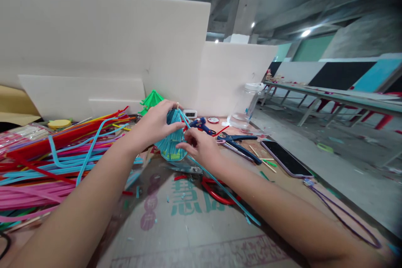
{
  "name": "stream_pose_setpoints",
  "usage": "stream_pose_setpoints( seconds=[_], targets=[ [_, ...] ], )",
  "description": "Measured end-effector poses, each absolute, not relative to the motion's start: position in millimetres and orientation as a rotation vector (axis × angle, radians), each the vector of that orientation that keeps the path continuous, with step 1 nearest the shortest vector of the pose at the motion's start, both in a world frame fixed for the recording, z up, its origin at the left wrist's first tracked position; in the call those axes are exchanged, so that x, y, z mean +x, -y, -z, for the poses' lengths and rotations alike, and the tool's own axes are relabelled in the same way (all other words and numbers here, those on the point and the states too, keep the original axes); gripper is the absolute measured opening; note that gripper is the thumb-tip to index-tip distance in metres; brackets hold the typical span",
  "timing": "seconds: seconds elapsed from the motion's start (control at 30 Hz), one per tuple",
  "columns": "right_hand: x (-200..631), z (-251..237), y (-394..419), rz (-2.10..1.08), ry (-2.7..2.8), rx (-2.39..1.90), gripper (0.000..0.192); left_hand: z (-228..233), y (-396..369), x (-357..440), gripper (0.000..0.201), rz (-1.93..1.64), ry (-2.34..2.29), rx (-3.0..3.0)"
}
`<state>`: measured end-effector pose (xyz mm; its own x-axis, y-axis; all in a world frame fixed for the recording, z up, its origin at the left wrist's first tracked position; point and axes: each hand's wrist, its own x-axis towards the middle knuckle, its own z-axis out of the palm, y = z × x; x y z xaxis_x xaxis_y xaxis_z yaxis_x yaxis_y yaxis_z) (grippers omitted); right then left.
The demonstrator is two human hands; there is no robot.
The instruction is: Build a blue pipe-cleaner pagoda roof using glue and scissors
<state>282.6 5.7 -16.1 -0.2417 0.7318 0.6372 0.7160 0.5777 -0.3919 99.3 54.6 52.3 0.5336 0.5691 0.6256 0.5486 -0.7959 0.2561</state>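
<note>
My left hand (163,123) is wrapped around the upper side of a light-blue umbrella-shaped piece (171,144) built from pipe cleaners. A pale stick end shows at its tip. My right hand (199,144) is closed in a pinch at the piece's right side, on a light-blue pipe cleaner (230,197) whose long end trails under the forearm toward the lower right. Scissors with red handles (216,197) lie beneath, their blades just below the blue piece. Behind my left hand stands a green umbrella-shaped piece (153,99).
Pipe cleaners of many colours (63,163) are heaped at left. Blue-handled pliers (240,148), a blue glue gun (201,124), a phone (285,158) and a water bottle (246,104) stand or lie at right. White boards (103,46) wall off the back.
</note>
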Motion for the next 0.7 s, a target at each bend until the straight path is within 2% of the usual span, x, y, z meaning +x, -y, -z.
stream_pose_setpoints(
  seconds=[0.33,0.7],
  targets=[
    [285.4,17.3,-3.8,0.058,2.016,-1.057,0.018,-53.0,-54.4,94.3,0.04,-1.118,-0.982,2.683],
    [286.9,10.4,-2.2,0.351,2.2,-1.079,0.028,-52.0,-56.7,96.4,0.038,-1.15,-0.984,2.662]
  ],
)
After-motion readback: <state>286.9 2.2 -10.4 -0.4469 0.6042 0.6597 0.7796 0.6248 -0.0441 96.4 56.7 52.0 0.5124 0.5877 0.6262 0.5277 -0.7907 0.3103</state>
